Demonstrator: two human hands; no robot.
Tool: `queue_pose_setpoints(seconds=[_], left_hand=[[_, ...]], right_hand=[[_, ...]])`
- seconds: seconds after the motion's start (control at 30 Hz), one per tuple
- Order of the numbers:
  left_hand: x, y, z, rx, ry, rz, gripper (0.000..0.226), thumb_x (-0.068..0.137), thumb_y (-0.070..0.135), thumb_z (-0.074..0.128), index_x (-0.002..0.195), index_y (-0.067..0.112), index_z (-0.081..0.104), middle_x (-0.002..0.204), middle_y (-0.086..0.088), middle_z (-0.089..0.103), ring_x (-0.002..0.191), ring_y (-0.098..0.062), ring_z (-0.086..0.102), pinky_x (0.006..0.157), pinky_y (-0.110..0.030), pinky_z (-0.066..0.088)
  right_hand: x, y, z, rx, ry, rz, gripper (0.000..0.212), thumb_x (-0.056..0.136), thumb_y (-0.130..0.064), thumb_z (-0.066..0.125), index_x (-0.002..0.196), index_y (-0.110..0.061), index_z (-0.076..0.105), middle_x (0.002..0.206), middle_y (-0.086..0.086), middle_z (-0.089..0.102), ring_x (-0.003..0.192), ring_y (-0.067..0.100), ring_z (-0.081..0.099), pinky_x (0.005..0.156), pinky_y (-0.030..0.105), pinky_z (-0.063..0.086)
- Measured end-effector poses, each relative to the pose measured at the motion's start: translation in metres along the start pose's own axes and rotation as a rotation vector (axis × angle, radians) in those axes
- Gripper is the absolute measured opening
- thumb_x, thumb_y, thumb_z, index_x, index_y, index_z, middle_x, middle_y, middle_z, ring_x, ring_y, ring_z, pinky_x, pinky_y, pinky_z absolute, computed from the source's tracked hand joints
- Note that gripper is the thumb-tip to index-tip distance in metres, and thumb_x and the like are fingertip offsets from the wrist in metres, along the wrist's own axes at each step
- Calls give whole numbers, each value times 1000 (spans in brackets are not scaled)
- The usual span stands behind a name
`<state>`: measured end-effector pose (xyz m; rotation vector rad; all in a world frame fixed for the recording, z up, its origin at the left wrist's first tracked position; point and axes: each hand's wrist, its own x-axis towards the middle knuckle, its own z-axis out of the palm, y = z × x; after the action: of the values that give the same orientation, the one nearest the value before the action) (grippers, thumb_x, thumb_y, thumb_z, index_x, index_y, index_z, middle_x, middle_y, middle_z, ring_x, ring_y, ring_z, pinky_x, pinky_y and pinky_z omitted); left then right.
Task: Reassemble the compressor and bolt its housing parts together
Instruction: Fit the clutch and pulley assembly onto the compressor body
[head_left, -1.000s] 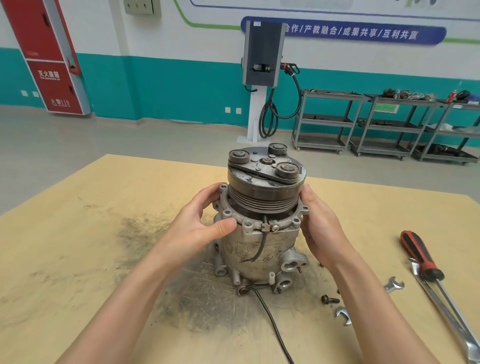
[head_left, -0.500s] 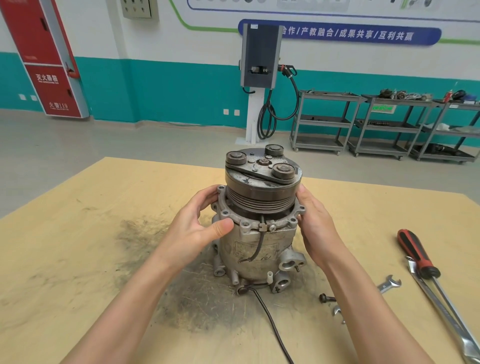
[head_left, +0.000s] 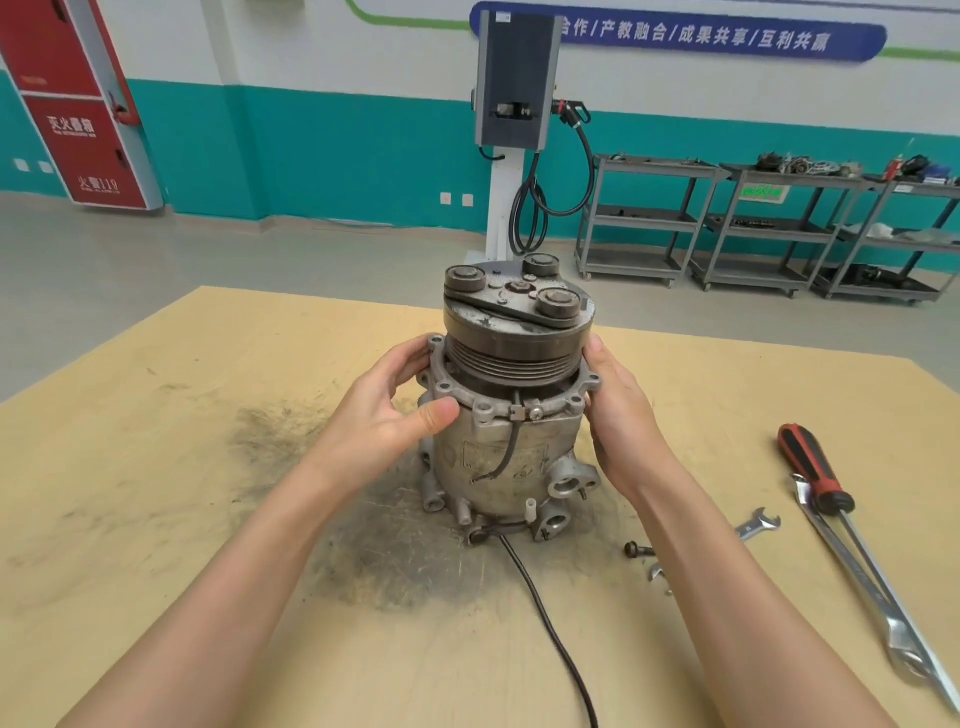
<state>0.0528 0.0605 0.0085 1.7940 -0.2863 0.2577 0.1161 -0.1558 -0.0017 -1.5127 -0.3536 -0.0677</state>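
I've got left hand (head_left: 387, 415) and right hand (head_left: 615, 410) gripping the flange of the compressor (head_left: 511, 405) upright mid-table (head_left: 156, 467), seating housing; next, probably the bolt (head_left: 638, 549) right of compressor.

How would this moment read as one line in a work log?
compressor upright on table | left hand, right hand grip flange | bolt loose

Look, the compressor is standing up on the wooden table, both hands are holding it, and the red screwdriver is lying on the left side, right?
Almost. The head view shows the red screwdriver lying on the right side of the wooden table, not the left. The compressor does stand upright, with the left hand and right hand holding it.
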Motion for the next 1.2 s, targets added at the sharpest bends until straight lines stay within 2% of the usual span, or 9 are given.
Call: queue_pose_setpoints(seconds=[0.27,0.4,0.5,0.6,0.77,0.87,1.03,1.13,1.2], left_hand=[[1,4,-3,35,-32,4,114,43,82,72,136,25,39,129,25,48,116,20,45,95,-2,36],[-2,7,-5,6,-65,-6,127,45,79,74,145,10,36,146,5,44,131,3,43,109,-21,35],[-5,6,-2,-9,-63,-13,107,62,62,74,146,8,36,148,0,43,134,-3,42,113,-33,35],[-3,0,0,-2,-38,-15,84,74,39,66,147,9,35,148,2,43,134,-3,42,114,-41,34],[0,0,2,19,-79,-22,120,52,86,63,148,21,33,148,12,40,132,1,42,109,-24,36],[-2,-1,1,5,-108,-60,119,52,90,57,148,26,32,149,10,41,135,-5,41,114,-32,32],[-27,-13,-20,84,-156,-73,92,72,78,52,149,35,26,133,42,39,126,19,37,109,-16,32],[-23,-7,-22,75,-133,-87,103,64,89,47,148,34,26,140,31,41,129,13,38,105,-15,34],[-11,-1,-13,60,-103,-96,99,69,90,33,149,31,26,145,25,39,133,7,36,110,-24,30]], right_hand=[[-6,-3,6,-14,87,42,41,105,-39,27,116,-30,65,111,-19,70,108,-6,60,92,20,42],[-21,-6,6,-102,146,3,43,103,-44,26,127,-31,59,115,-27,64,108,-17,53,91,17,40],[-37,-12,6,-135,151,-28,31,104,-43,26,110,-50,56,97,-48,58,96,-31,47,75,-1,39],[-50,-15,4,-153,164,-59,30,105,-41,27,112,-50,55,104,-44,59,105,-26,48,82,-2,38],[-59,-22,0,-193,135,-71,31,106,-36,26,120,-42,53,118,-37,59,108,-25,47,83,-5,34],[-69,-26,-9,-233,105,-23,54,99,-52,25,146,-29,40,148,-16,43,132,-9,37,105,8,27],[-97,-25,-18,-269,71,82,68,88,-63,28,152,-39,23,156,-25,24,141,-6,21,115,23,21],[-99,-30,-10,-252,14,175,78,83,-71,29,153,-41,14,157,-28,14,143,-6,14,118,27,15],[-96,-34,3,-265,1,192,85,78,-77,26,153,-42,8,157,-29,7,140,-9,7,115,24,10]])
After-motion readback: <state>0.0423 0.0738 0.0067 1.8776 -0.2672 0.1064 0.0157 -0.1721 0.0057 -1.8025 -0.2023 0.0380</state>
